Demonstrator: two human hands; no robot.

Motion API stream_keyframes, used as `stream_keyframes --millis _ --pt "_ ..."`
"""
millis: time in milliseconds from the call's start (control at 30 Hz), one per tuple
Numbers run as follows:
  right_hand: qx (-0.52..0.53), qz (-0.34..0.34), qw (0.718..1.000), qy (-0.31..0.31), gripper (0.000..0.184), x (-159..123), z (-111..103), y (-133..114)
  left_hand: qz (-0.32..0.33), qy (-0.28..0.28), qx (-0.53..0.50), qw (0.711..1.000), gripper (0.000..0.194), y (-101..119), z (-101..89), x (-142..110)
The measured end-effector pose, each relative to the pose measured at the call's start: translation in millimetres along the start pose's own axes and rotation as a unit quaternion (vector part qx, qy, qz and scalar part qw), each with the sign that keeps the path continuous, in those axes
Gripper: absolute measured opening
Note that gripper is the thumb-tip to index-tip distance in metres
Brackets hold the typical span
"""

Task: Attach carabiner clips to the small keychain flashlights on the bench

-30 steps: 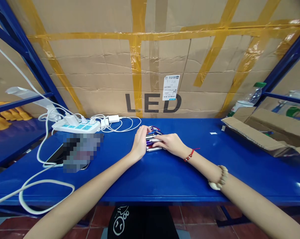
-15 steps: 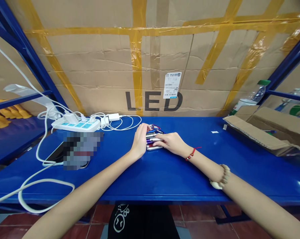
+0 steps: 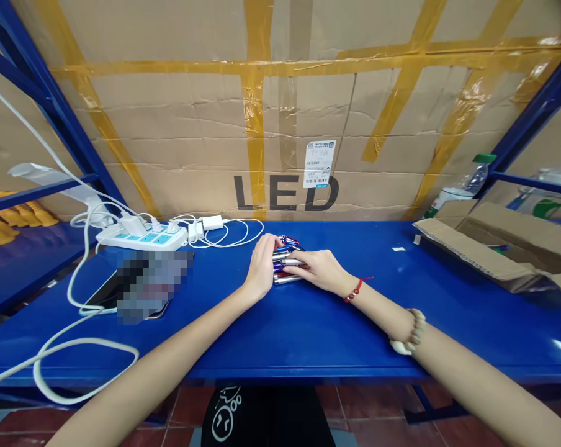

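Observation:
Several pens [image 3: 287, 279] with silver, blue, purple and red parts lie side by side in a bundle on the blue shelf, pointing left and right. My left hand [image 3: 262, 267] is curled against their left ends, its fingertips bent over the far side. From the right, my right hand [image 3: 321, 268] grips the bundle, with thumb and fingers on the silver barrels. More pens [image 3: 290, 241] with blue and red parts show just beyond my fingers. My palms hide part of the pile.
On the left stand a white power strip [image 3: 141, 239] with chargers and loose cables, and a blurred phone-like item [image 3: 152, 285]. An open cardboard box [image 3: 476, 257] and a bottle [image 3: 466, 183] are at right. A large taped carton [image 3: 192, 124] forms the back.
The view has tilted slightly. Both hands stay on the pens, and the right fingers have shifted a little over the barrels.

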State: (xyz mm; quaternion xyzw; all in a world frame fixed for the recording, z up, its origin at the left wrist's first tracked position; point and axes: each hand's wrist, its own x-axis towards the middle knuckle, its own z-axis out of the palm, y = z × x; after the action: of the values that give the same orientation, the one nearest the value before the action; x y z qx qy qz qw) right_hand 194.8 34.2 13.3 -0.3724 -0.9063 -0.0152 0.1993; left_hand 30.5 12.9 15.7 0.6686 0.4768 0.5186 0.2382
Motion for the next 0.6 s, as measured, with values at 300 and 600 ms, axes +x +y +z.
stream_keyframes --millis 300,600 --pt "-0.013 0.017 1.000 0.002 0.035 1.0 2.1 1.6 -0.010 -0.001 0.001 1.000 0.031 0.2 0.0 -0.4" --pt "0.005 0.015 1.000 -0.003 0.032 0.7 2.1 2.0 -0.006 -0.004 0.000 1.000 0.031 2.2 -1.2 -0.3"
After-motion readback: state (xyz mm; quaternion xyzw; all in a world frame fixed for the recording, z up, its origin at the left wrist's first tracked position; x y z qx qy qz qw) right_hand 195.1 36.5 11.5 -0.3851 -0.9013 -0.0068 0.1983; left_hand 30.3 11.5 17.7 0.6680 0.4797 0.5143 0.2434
